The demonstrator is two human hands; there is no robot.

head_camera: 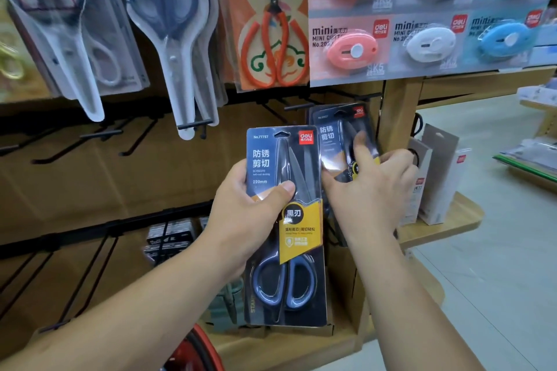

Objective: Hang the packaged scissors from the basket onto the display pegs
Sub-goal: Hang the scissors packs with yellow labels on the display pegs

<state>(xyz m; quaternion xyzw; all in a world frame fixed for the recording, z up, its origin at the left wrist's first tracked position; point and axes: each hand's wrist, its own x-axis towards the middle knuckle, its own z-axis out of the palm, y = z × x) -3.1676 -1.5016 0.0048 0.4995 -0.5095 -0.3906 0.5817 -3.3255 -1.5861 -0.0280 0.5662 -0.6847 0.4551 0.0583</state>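
Observation:
My left hand (250, 211) grips a dark blue pack of scissors (289, 250) upright in front of the display, thumb across its front. The scissors inside have black blades and blue-grey handles. Just right of it, a second matching pack (337, 132) hangs from a black peg (297, 106), and my right hand (370, 190) rests on its lower part with a finger pressed on its front. Whether that hand grips or only touches the pack is unclear. The red rim of the basket (208, 349) shows at the bottom edge.
Several empty black pegs (99, 135) jut out left of the hanging pack. Above hang clear-packed scissors (180, 48), orange-handled scissors (274, 33) and mini cutters (355, 48). A wooden post (398, 117) and shelf with white boxes (437, 184) stand at the right.

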